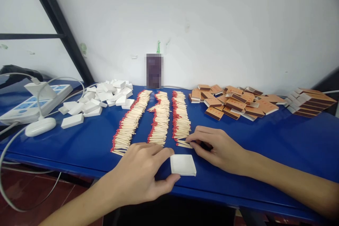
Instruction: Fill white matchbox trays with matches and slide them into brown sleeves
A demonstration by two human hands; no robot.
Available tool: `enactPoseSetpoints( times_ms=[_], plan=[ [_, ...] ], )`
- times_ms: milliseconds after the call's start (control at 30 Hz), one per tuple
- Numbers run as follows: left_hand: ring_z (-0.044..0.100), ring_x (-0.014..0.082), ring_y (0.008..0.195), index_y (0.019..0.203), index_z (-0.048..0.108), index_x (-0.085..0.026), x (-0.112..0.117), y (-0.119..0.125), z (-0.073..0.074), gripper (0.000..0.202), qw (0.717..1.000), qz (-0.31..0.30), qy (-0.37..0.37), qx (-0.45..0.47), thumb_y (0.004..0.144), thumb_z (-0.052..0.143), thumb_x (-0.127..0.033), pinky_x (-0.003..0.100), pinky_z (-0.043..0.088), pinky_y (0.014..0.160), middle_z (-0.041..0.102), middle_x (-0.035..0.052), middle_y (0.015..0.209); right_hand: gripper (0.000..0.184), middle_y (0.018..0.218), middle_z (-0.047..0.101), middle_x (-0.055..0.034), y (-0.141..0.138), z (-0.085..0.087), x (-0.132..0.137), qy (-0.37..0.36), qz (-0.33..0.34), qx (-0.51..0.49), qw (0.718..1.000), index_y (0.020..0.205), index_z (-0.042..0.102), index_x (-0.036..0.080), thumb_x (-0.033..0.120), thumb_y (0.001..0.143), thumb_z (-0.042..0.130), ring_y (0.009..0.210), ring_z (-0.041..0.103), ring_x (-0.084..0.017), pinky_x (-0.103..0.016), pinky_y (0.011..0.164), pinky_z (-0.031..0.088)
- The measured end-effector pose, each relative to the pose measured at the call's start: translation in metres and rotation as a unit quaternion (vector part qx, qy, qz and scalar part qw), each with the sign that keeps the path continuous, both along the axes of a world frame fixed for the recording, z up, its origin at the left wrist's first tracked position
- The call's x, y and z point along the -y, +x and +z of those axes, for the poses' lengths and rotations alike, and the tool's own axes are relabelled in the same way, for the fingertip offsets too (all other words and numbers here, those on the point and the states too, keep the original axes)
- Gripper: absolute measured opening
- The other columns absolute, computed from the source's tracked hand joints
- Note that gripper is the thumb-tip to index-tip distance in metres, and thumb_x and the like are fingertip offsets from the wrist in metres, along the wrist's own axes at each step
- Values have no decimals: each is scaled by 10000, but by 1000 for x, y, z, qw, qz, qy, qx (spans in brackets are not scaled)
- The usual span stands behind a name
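Blue tabletop [79, 141] runs along a white wall. At its near edge our left hand [143, 174] holds a small empty white cardboard tray [183, 165], thumb and forefinger narrowly bracketing its left side. Just beyond it, our right hand [217, 148] pinches the near end of the rightmost row of red-tipped wooden matches [180, 120].

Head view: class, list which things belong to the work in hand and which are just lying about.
In use: white tray by the left hand; matches at the right hand; spare trays; brown sleeves.
Lying about: power strip; white oval device; blurred dark object.
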State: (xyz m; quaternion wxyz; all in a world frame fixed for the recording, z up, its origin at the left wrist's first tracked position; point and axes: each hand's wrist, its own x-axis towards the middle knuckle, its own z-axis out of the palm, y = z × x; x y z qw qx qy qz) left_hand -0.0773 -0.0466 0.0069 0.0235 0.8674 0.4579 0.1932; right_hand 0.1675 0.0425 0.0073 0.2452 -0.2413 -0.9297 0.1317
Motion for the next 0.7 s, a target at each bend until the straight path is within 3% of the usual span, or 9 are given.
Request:
enactPoseSetpoints(
  times_ms=[333,700],
  plan=[
    [694,221,762,1129,620,-217,0,-1,-2,278,1000,-3,0,-3,928,597,-408,344,477,684,692,8,860,268,874,642,-60,2,0,-1,0,13,54,998,1151,686,176,195,1007,461,735,606,-164,-261,619,450],
    [694,215,782,1130,614,-220,0,0,0,269,1000,-6,-10,-4,927,600,-397,325,470,698,701,13,869,258,825,639,-48,0,0,-2,0,19,46,999,1121,704,162,190,995,480,689,593,-149,-246,593,436]
  ],
)
